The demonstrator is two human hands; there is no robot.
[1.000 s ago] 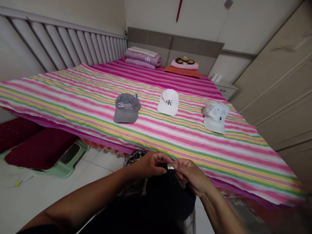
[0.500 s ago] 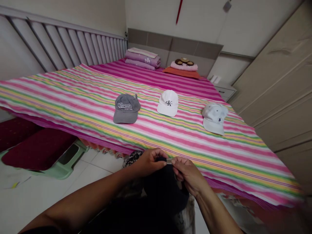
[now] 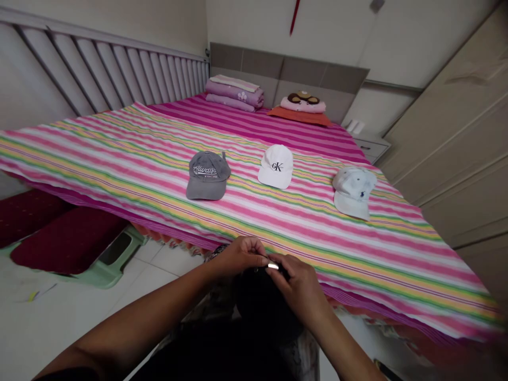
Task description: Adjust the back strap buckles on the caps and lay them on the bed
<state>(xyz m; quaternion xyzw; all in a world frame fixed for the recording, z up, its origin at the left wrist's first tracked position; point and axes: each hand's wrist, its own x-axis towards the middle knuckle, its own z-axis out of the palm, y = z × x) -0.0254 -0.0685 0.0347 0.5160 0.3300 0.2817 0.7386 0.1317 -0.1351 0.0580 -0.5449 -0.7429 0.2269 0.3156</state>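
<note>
A black cap (image 3: 262,301) rests over my lap, close to my body. At its strap, a small shiny metal buckle (image 3: 272,265) shows between my two hands. My left hand (image 3: 246,256) is closed, thumb and fingers pinching the strap just left of the buckle. My right hand (image 3: 299,283) is closed on the cap's strap at the buckle's right side. Much of the cap blends into my dark clothing. On the bed ahead lie a grey cap (image 3: 207,176), a white cap (image 3: 277,167) and a pale cap (image 3: 354,192) with a small dark logo.
The bed has a striped sheet (image 3: 159,159). Folded purple bedding (image 3: 234,94) and a pink pillow (image 3: 304,105) on an orange cloth lie near the headboard (image 3: 257,62). At left stand green stools (image 3: 109,275) with dark red tops. A cabinet (image 3: 371,145) stands at right.
My right hand has turned and come over the buckle, its fingers now closer to my left hand. The view has shifted slightly. The caps on the bed have stayed put.
</note>
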